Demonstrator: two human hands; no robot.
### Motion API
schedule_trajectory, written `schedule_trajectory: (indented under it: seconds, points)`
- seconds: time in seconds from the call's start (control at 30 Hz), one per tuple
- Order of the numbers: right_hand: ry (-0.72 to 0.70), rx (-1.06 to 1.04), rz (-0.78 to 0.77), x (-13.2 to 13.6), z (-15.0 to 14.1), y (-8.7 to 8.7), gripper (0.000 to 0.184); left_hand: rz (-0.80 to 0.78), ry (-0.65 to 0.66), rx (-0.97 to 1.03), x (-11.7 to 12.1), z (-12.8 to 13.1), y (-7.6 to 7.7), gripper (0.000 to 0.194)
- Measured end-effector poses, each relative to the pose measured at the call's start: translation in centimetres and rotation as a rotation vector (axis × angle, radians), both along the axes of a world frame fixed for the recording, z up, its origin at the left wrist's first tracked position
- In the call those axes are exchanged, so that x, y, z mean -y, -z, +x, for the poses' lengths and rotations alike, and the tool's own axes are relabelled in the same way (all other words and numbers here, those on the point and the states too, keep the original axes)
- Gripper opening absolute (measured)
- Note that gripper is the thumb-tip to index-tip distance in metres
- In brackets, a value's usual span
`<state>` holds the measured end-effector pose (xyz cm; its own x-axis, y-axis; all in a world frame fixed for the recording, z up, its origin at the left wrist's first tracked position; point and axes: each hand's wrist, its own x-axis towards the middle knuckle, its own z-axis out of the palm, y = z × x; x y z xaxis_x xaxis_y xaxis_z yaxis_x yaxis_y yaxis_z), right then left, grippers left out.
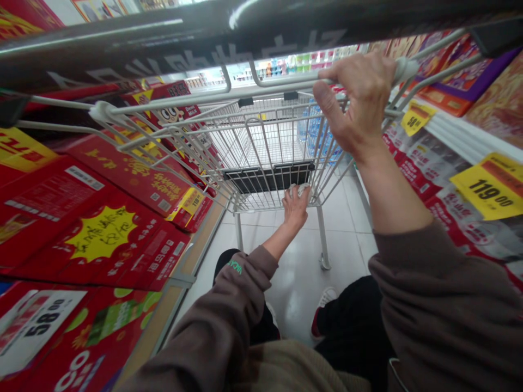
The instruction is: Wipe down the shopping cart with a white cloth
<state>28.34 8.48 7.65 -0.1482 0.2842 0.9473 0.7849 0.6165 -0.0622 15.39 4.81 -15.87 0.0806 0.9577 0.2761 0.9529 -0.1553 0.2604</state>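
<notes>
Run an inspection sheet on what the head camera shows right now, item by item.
Surface: white tiled floor under the cart.
Job's things: wire shopping cart; crumpled white item at the left hand, too small to identify.
Clutter: stacked red boxed goods along the left side; shrink-wrapped bottles seen through the cart's mesh.
Grippers: right hand grips the cart's upper rail; left hand touches the white item at the cart's wires.
Cables: nothing seen.
Surroundings: store shelving with packaged goods, yellow price tag reading 119.00.
</notes>
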Motion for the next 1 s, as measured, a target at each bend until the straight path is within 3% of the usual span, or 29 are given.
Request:
schedule_trajectory:
  seconds: [0.17, 0.3, 0.47, 0.8, 1.0]
  points:
    - [-0.005, -0.002, 0.005, 0.0, 0.0, 0.0, 0.051, 0.043, 0.074, -0.037, 0.9, 0.6, 0.3, 0.085]
    - [0.001, -0.003, 0.008, 0.1, 0.1, 0.1, 0.049, 0.178, 0.135, -0.045, 1.0, 1.8, -1.0, 0.082]
    - [-0.007, 0.004, 0.002, 0.1, 0.1, 0.0, 0.05, 0.236, 0.081, -0.054, 0.0, 2.8, -2.6, 0.075]
    - [0.001, 0.021, -0.03, 0.3, 0.3, -0.2, 0.052, 0.003, 0.043, -0.137, 0.4, 2.8, 0.6, 0.076]
    - [-0.008, 0.014, -0.05, 0.5, 0.3, -0.3, 0.052, 0.124, 0.16, -0.093, 0.7, 4.2, -0.3, 0.08]
